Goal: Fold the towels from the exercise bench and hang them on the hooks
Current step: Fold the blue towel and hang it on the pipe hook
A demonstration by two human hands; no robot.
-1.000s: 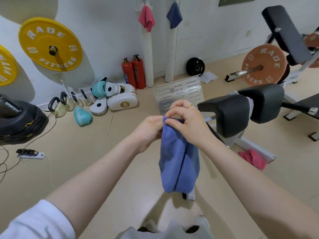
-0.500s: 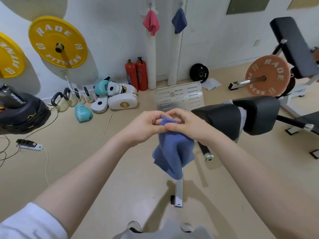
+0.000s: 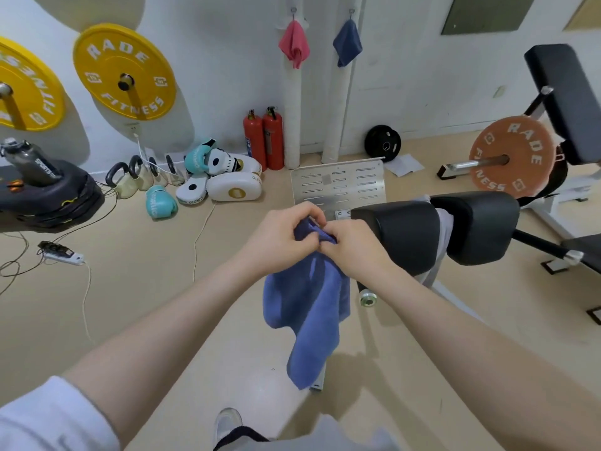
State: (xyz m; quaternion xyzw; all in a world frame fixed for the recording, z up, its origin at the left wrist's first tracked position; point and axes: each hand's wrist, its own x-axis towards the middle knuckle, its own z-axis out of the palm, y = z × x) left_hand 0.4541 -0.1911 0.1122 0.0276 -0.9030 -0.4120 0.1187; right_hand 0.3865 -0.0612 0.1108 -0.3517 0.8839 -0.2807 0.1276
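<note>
Blue towel (image 3: 305, 307) hangs in the air in front of the person, above the floor (image 3: 162, 288) and just left of the black bench pads (image 3: 400, 236), held only at its top. A second ago it fell as a neat, narrow double layer; now it has opened out into a looser, uneven drape with one long corner trailing lowest, and both hands have closed together and are bunching the upper edge. The left hand (image 3: 279, 237) has its grip clenched on the cloth's top left, fingers curled round the fabric; the right hand (image 3: 354, 245) pinches the same top edge just beside it, so the two grips touch. My reading is that the fold is being reworked or gathered at one corner for hanging, so this towel is not ready yet. On the far wall a pink towel (image 3: 294, 43) and a dark blue towel (image 3: 347, 43) already hang from hooks (image 3: 293, 9), which suggests the task is well along.
</note>
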